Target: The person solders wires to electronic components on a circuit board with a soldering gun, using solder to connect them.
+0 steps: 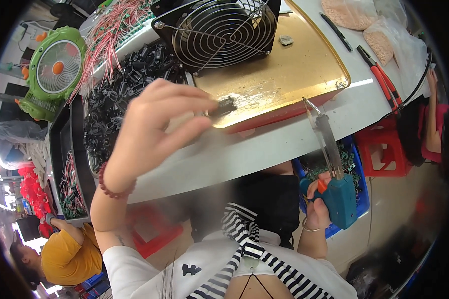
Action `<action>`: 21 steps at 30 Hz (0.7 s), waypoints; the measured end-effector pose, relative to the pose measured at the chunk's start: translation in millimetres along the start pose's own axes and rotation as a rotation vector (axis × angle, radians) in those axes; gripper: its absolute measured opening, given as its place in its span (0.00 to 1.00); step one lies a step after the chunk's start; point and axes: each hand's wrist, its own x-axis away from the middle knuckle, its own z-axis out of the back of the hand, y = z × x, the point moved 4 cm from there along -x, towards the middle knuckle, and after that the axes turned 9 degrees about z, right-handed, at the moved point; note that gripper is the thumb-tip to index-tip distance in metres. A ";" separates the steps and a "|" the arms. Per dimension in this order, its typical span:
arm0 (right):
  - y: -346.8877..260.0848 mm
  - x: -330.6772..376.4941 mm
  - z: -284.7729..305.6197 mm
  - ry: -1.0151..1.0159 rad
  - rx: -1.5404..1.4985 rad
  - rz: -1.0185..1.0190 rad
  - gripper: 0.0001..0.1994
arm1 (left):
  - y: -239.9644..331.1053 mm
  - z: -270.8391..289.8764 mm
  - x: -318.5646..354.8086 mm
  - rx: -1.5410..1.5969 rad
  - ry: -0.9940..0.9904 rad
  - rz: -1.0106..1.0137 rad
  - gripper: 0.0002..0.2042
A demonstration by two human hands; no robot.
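Observation:
My left hand [152, 124], with a beaded red bracelet on its wrist, pinches a small black plastic part [226, 106] between thumb and fingers. It is over the near left corner of an upturned gold metal lid [304, 55] with shiny marks on its surface; the hand is slightly blurred. To the right, my right hand [318, 209] is wrapped round the handle of a teal soldering gun [345, 202] with an orange trigger. The gun's metal tip points up and reaches the lid's near right edge. Whether it touches the lid I cannot tell.
A black fan [224, 37] with a wire guard stands on the lid. Left lie piled black parts [114, 94], red and white wires [117, 30] and a green fan [57, 65]. Right are red-handled pliers [384, 82] and a pen [336, 32]. A blue bin [361, 187] sits below.

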 end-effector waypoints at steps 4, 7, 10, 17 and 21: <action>2.5 2.2 5.0 -0.007 -0.010 0.019 0.34 | -29.9 29.0 14.6 -0.086 0.030 0.307 0.09; 2.0 1.1 5.6 -0.017 -0.005 0.035 0.34 | -47.1 19.1 29.9 -0.356 -0.212 0.410 0.08; 3.0 -1.1 1.6 -0.025 -0.013 0.028 0.33 | -51.1 5.5 38.0 -0.398 -0.090 0.311 0.07; 0.6 -1.0 -2.7 -0.014 0.009 0.040 0.34 | -48.8 -18.3 26.6 -0.222 -0.121 0.088 0.09; 1.4 0.2 0.1 0.024 0.006 -0.010 0.36 | -39.6 -17.5 22.6 -0.273 -0.061 -0.039 0.15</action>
